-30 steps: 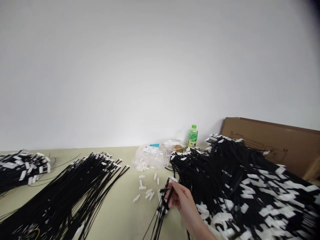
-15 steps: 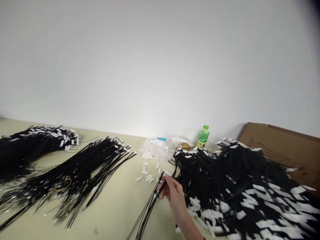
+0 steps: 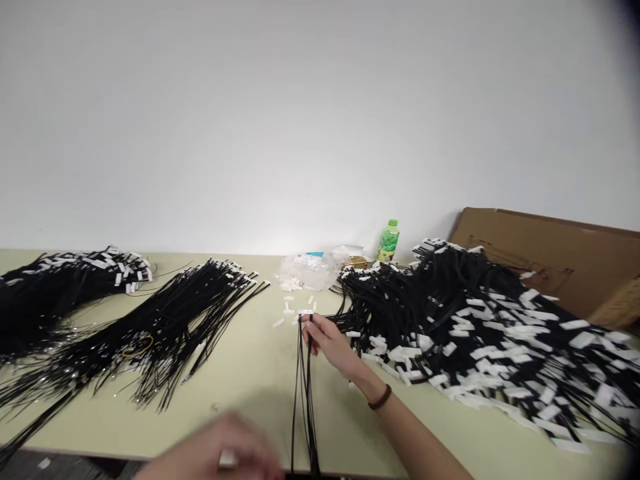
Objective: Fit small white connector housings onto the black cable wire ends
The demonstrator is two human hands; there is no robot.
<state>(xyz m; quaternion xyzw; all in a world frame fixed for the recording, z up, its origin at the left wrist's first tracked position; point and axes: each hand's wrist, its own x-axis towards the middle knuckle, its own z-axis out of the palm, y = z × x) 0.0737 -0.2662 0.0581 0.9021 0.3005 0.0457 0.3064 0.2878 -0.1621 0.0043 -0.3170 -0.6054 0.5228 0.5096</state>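
Observation:
My right hand (image 3: pixel 331 343) pinches the top of a thin bundle of black cables (image 3: pixel 304 393) that runs straight toward me across the pale green table (image 3: pixel 240 380). Just right of that hand lies a big heap of black cables with white tags (image 3: pixel 470 333). My left hand (image 3: pixel 220 453) is at the bottom edge, blurred by motion; something small and white shows at its fingers, but I cannot make out its grip. Small white connectors (image 3: pixel 293 310) are scattered just beyond my right hand.
Two more black cable bundles (image 3: pixel 165 327) (image 3: pixel 60 287) lie at the left. A clear bag of white connectors (image 3: pixel 305 270), a green bottle (image 3: pixel 387 241) and a brown cardboard sheet (image 3: pixel 550 257) stand against the white wall. The table's near edge runs along the bottom left.
My right hand has drawn the thin cable bundle left, away from the big heap, and straightened it toward me. My left hand has come into view at the bottom. The camera tilted down.

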